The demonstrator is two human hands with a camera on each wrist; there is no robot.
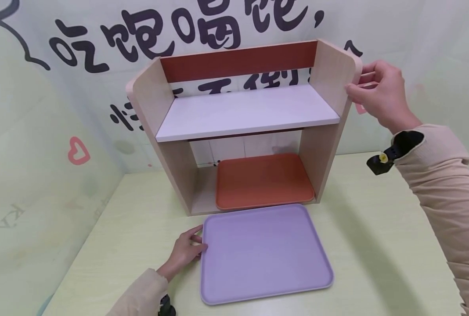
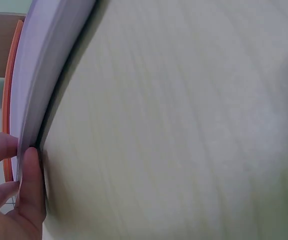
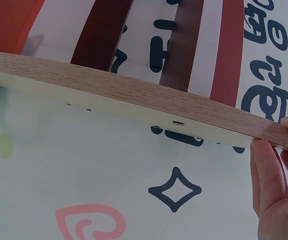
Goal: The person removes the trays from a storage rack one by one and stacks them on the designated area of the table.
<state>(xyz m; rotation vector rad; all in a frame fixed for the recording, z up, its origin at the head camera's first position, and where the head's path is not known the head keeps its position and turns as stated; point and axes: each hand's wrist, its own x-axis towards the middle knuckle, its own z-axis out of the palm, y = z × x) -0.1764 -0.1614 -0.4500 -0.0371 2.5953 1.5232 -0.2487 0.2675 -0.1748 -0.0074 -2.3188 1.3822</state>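
Note:
A small two-tier wooden shelf (image 1: 247, 109) with a white middle board stands on the table. My right hand (image 1: 382, 94) grips the upper front edge of its right side panel (image 3: 133, 90), thumb on one face and fingers on the other. On the bottom tier lies an orange tray (image 1: 264, 181). Before the shelf is a purple tray (image 1: 266, 254), its far edge close to the shelf's base. My left hand (image 1: 185, 248) pinches the purple tray's left rim; in the left wrist view the thumb and fingers (image 2: 31, 185) meet at that rim (image 2: 46, 75).
The pale wooden table (image 1: 377, 245) extends to both sides of the shelf. Behind it hangs a white cloth (image 1: 100, 87) with large black characters and pink hearts. Another cloth wall (image 1: 29, 175) borders the table on the left.

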